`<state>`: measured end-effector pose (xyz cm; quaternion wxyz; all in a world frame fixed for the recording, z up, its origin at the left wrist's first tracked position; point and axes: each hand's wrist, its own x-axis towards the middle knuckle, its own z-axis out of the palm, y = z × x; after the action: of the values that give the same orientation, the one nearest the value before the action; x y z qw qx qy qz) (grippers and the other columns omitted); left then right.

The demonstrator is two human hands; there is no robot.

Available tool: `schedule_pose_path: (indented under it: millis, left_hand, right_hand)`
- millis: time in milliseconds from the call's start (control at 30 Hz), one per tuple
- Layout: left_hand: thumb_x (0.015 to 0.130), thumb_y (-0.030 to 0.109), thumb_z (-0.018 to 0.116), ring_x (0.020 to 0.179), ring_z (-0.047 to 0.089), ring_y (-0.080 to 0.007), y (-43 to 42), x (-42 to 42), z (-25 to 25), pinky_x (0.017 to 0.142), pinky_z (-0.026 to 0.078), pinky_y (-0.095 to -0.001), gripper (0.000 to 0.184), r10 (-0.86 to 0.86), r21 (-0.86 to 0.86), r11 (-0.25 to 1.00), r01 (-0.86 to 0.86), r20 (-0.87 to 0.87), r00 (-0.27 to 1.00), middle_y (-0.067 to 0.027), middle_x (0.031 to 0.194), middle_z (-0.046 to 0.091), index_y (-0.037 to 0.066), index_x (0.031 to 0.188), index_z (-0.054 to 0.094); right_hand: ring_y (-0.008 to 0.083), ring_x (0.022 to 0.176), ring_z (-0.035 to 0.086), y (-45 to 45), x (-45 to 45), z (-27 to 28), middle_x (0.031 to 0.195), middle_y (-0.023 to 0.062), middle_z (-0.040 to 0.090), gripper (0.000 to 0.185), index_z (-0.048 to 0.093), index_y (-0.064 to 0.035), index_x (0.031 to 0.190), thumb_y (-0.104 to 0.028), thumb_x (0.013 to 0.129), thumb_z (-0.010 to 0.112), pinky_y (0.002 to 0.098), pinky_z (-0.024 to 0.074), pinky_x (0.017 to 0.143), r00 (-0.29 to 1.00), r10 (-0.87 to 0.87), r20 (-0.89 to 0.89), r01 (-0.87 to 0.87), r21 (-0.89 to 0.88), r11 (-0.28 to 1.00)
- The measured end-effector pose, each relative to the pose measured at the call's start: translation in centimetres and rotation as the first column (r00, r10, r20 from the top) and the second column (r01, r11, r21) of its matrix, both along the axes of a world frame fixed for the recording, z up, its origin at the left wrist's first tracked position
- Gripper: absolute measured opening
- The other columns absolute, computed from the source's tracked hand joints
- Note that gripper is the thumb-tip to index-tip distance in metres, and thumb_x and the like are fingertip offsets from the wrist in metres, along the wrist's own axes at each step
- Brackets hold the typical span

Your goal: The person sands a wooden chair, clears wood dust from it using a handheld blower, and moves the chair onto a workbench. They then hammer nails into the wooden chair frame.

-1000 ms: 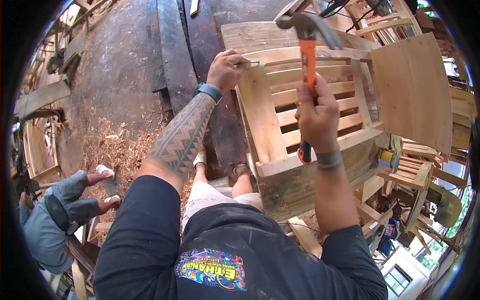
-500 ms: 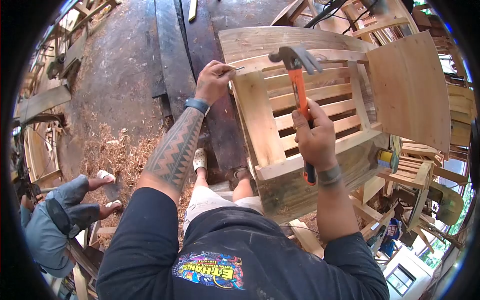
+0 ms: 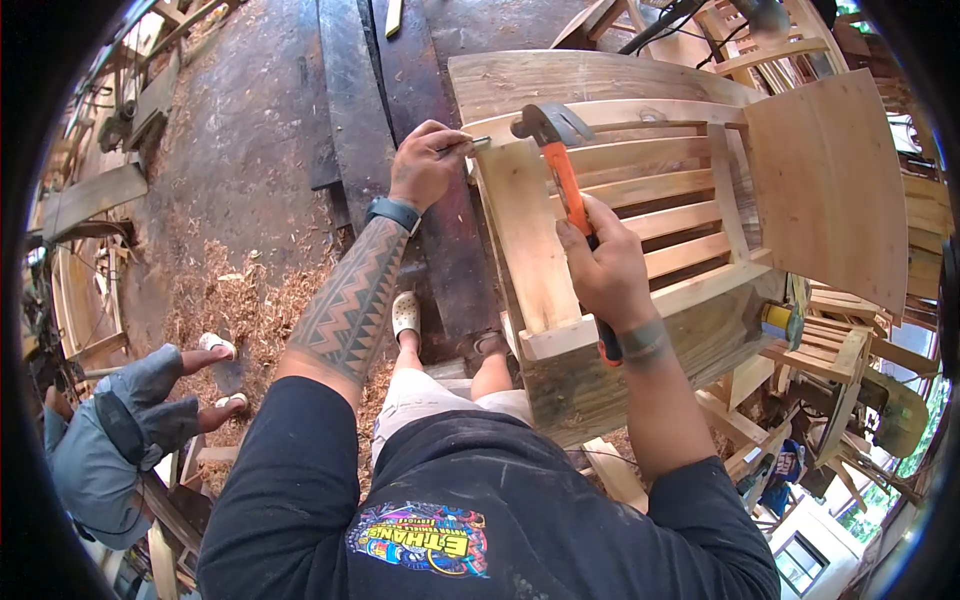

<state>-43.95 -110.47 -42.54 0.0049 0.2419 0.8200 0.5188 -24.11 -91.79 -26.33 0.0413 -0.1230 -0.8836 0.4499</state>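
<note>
My left hand [image 3: 430, 165] pinches a short metal rod [image 3: 479, 142], its end at the corner of a slatted wooden frame [image 3: 530, 235]. Whether the rod is a nail or a punch is too small to tell. My right hand [image 3: 608, 265] is wrapped round the orange handle of a claw hammer [image 3: 566, 185], thumb along the grip. The hammer's head is raised over the frame, a short way right of the rod. Pale rails and several slats make up the frame, which lies on a wide wooden board [image 3: 620, 385].
A curved wooden panel [image 3: 830, 190] stands at the frame's right end. Dark planks [image 3: 355, 110] run along the floor, with wood shavings [image 3: 230, 330] left of my feet. Another person [image 3: 120, 430] is at lower left. Stacked wooden furniture parts [image 3: 850, 350] crowd the right.
The hammer and my right hand have moved left, closer to the rod. My left hand stays at the frame's corner with the rod. The whole view has shifted slightly.
</note>
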Motion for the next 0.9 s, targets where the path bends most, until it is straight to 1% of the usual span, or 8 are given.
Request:
schedule_pose_path:
  millis: [100,300,400,500,600,733,833,900]
  left_hand:
    - [0.087,0.015,0.081,0.088,0.069,-0.0229,0.1,0.0,0.2,0.079,0.056,-0.0340,0.017,-0.013,0.005,1.000,0.013,-0.051,0.999,-0.0068,0.097,0.070,0.006,0.101,0.080]
    - [0.085,0.016,0.082,0.086,0.070,-0.0276,0.3,0.2,0.7,0.078,0.057,-0.0364,0.016,0.000,0.038,0.999,0.002,-0.058,0.998,-0.0098,0.094,0.070,0.005,0.097,0.080]
    - [0.085,0.015,0.082,0.085,0.070,-0.0281,0.5,0.0,0.2,0.078,0.057,-0.0369,0.015,0.007,0.016,1.000,-0.005,-0.100,0.995,-0.0097,0.094,0.071,0.006,0.096,0.081]
    - [0.084,0.015,0.082,0.087,0.070,-0.0282,0.2,0.0,0.2,0.080,0.056,-0.0378,0.014,-0.004,0.028,1.000,0.006,-0.062,0.998,-0.0098,0.094,0.071,0.006,0.095,0.081]
    - [0.085,0.016,0.081,0.087,0.070,-0.0284,0.2,0.0,0.2,0.080,0.056,-0.0382,0.014,-0.008,0.040,0.999,0.011,-0.087,0.996,-0.0098,0.092,0.071,0.006,0.094,0.080]
    - [0.085,0.015,0.080,0.084,0.070,-0.0286,0.3,-0.1,0.0,0.077,0.056,-0.0380,0.013,-0.008,0.047,0.999,0.013,-0.111,0.994,-0.0101,0.092,0.071,0.006,0.093,0.080]
    - [0.085,0.015,0.080,0.084,0.070,-0.0286,0.3,-0.3,0.1,0.077,0.057,-0.0373,0.013,-0.014,0.034,0.999,0.017,-0.087,0.996,-0.0098,0.092,0.071,0.006,0.094,0.080]
    - [0.085,0.015,0.079,0.085,0.071,-0.0283,0.4,-0.1,0.1,0.078,0.057,-0.0368,0.013,-0.008,0.033,0.999,0.011,-0.085,0.996,-0.0095,0.093,0.071,0.006,0.095,0.080]
  right_hand:
    - [0.0472,0.088,0.067,-0.1,-1.4,-2.4,0.093,0.0243,0.069,0.028,0.062,-0.0001,0.121,-0.017,0.099,0.062,0.0491,0.0527,0.074,0.995,0.071,-0.071,-0.066,0.080,0.995]
    - [0.0501,0.086,0.066,-0.6,-3.0,-5.4,0.091,0.0258,0.069,0.028,0.060,-0.0024,0.123,-0.020,0.101,0.058,0.0575,0.0510,0.073,0.991,0.101,-0.084,-0.086,0.168,0.982]
    - [0.0494,0.085,0.065,-0.3,-3.3,-5.6,0.091,0.0258,0.067,0.028,0.062,-0.0020,0.123,-0.017,0.100,0.061,0.0506,0.0511,0.071,0.996,0.092,0.004,-0.091,0.180,0.980]
    - [0.0492,0.081,0.066,-0.4,-3.6,-4.8,0.085,0.0257,0.068,0.022,0.060,-0.0026,0.117,-0.018,0.101,0.059,0.0548,0.0512,0.069,0.996,0.093,0.005,-0.092,0.212,0.973]
    - [0.0465,0.077,0.067,-1.6,-3.6,0.5,0.083,0.0248,0.067,0.022,0.060,-0.0010,0.119,-0.014,0.101,0.061,0.0483,0.0520,0.065,0.999,0.041,0.003,-0.041,0.103,0.994]
    - [0.0450,0.075,0.068,-2.7,-2.8,3.5,0.083,0.0247,0.066,0.031,0.059,0.0031,0.126,-0.010,0.099,0.066,0.0451,0.0522,0.063,0.960,0.020,-0.281,0.008,0.098,0.995]
    - [0.0472,0.077,0.067,-2.6,-3.0,-0.4,0.083,0.0254,0.067,0.029,0.059,0.0005,0.124,-0.013,0.099,0.065,0.0473,0.0524,0.064,0.922,0.058,-0.382,0.001,0.151,0.989]
    - [0.0508,0.080,0.065,0.0,-3.3,-5.6,0.082,0.0278,0.066,0.022,0.061,-0.0044,0.117,-0.017,0.099,0.062,0.0521,0.0515,0.067,0.989,0.099,0.114,-0.123,0.230,0.966]
